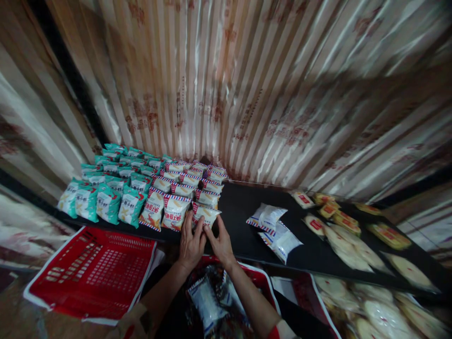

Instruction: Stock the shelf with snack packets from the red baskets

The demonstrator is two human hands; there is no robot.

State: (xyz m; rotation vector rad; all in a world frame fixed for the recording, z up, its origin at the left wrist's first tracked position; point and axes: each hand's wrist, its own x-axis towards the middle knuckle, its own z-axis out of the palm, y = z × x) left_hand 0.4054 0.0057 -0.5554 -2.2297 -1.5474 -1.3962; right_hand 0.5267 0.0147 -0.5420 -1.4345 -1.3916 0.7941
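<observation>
grip: left hand (192, 241), right hand (221, 242) holding front snack packet (206, 216) | arrayed: packet rows (175, 212) | unarrayed: loose pair (269, 217), basketed packets (206, 299)

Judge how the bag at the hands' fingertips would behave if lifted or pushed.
The bag looks puffed, so it is probably light for its size and would give a little when squeezed. Its shiny film could slide fairly easily on the black shelf. Its bulging, pillow-like shape suggests it might rock or tip if pushed near the top.
</observation>
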